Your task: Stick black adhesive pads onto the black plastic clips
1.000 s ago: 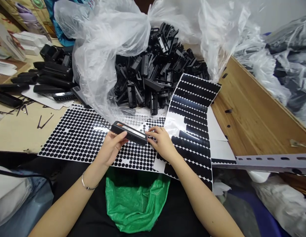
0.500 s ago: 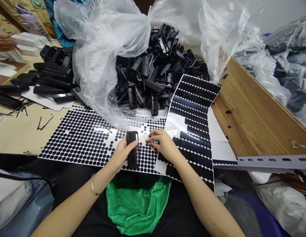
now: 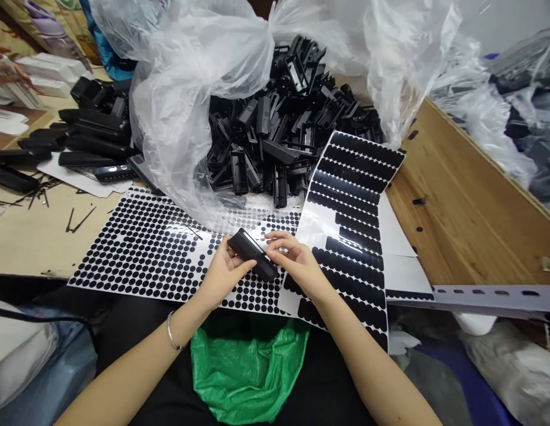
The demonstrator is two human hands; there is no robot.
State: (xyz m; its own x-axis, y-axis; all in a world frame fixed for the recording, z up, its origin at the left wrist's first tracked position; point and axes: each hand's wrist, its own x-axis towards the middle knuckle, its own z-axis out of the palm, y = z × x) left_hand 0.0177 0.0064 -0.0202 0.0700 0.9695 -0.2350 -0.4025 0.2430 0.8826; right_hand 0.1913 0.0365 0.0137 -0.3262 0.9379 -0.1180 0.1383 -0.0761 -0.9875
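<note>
My left hand (image 3: 225, 273) grips a long black plastic housing (image 3: 253, 253), tilted so that it slants down to the right. At its right side is my right hand (image 3: 296, 260), with thumb and index finger pinched against or just by the edge. Whatever sits between those fingertips is too small to make out. Below both hands lies a white sheet of round black stickers (image 3: 145, 248), with bare patches near the middle. A second sticker sheet (image 3: 357, 263), with its black dots in close rows, curls up under and beside my right forearm.
Black housings (image 3: 275, 133) are heaped in a clear plastic bag (image 3: 177, 112) behind the sheets. More black pieces (image 3: 97, 127) lie at left. A green bag (image 3: 250, 373) hangs open at my lap. A wooden board (image 3: 470, 219) stands right. Another person's hand (image 3: 8, 74) holds a white box.
My left hand has turned the housing from upright to slanting and brought it right. My right hand has moved from above the sticker sheet to the housing's side.
</note>
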